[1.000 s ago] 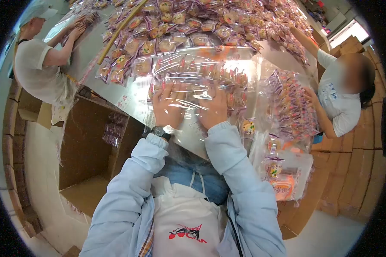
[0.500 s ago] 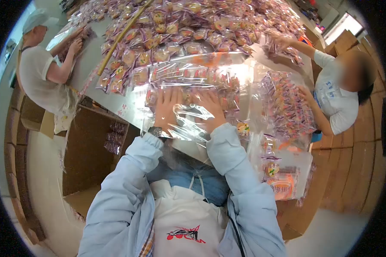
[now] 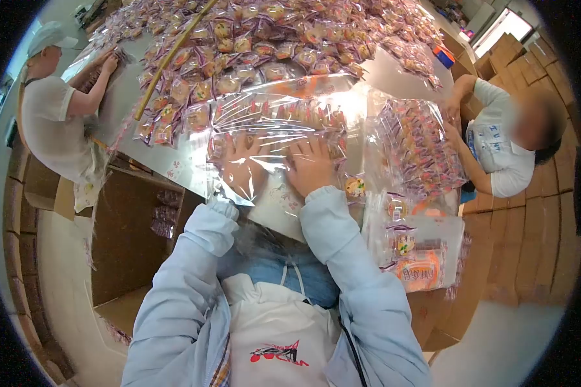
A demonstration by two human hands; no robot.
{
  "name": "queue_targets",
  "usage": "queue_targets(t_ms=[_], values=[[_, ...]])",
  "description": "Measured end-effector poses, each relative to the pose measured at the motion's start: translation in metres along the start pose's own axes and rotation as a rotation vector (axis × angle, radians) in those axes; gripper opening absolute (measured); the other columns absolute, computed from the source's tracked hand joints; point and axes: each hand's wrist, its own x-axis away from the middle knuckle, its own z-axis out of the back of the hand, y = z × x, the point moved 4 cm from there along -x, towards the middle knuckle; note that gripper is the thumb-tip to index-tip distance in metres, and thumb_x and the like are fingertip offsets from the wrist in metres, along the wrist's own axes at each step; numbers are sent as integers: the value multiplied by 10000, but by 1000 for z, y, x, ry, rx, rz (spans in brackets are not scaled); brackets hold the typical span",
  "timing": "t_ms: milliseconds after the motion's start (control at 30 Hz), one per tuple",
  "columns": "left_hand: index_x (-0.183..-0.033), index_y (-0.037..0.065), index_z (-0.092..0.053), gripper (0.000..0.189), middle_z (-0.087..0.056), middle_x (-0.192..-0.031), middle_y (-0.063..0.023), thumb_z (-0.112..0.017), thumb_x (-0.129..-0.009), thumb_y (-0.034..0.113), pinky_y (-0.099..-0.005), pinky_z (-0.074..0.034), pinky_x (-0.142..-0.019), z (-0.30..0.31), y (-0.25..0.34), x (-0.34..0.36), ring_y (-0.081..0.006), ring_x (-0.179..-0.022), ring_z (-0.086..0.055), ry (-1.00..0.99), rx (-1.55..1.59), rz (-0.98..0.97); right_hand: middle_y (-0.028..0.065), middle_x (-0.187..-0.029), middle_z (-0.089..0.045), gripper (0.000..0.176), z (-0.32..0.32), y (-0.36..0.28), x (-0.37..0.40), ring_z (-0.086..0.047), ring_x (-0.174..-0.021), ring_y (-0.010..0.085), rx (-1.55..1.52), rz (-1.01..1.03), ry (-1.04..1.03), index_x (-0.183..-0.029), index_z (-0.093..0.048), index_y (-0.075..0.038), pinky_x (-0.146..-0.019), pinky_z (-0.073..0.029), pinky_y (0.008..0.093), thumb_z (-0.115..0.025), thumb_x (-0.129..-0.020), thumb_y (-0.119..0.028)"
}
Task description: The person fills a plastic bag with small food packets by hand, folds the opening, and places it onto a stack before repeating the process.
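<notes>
A large clear plastic bag (image 3: 274, 108) lies in front of me with rows of small wrapped snack packets (image 3: 289, 116) inside. My left hand (image 3: 244, 169) has its fingers spread against the nearer row, and shiny film reaches over it to the wrist. Beside it, my right hand (image 3: 311, 168) rests with fingers stretched out on the same row, also under film as far as I can see. Neither hand is wrapped round anything. One loose snack packet (image 3: 354, 187) lies just right of my right hand.
A big heap of packets (image 3: 258, 45) covers the far table, with a yellow stick (image 3: 174, 61) across it. Another filled bag (image 3: 419, 145) is at right by a co-worker (image 3: 503, 145). A second person (image 3: 55, 109) works at left. An open carton (image 3: 126, 238) stands below left.
My hands stay on the packet row, fingers a little more spread. The right co-worker's reaching arm has drawn back from the heap to the filled bag. The view has shifted slightly.
</notes>
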Motion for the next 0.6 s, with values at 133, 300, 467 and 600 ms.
queue_targets(t_ms=[133, 300, 467, 600], values=[[-1498, 194, -520, 678, -510, -1573, -70, -704, -854, 297, -686, -252, -1207, 9, -3, 0, -463, -1482, -385, -51, 37, -6, 151, -1246, -653, 334, -9, -3, -5, -508, -1356, 384, 129, 25, 25, -1087, -740, -77, -1185, -354, 572, -729, -765, -166], [-1498, 23, -475, 727, -494, -1560, -185, -655, -917, 422, -601, -166, -1267, 3, 2, -2, -394, -1514, -360, -135, -26, 7, 185, -1320, -627, 372, 4, -10, -17, -492, -1376, 407, -51, 66, -182, -1119, -694, -46, -1174, -361, 576, -711, -764, -157], [-1476, 17, -515, 667, -493, -1545, -215, -584, -1002, 482, -514, -228, -1263, 7, 3, -2, -370, -1501, -381, -29, 83, -39, 275, -1507, -473, 674, 9, 5, 19, -411, -1437, 465, 17, -155, 17, -1354, -551, 63, -1208, -317, 564, -772, -758, -161], [-1491, 95, -526, 656, -488, -1548, -228, -637, -973, 482, -563, -283, -1220, 7, 2, -3, -382, -1490, -392, 29, 138, -50, 300, -1573, -398, 931, 23, -2, 24, -371, -1468, 474, 37, -277, 85, -1548, -414, 28, -1224, -293, 566, -825, -768, -269]])
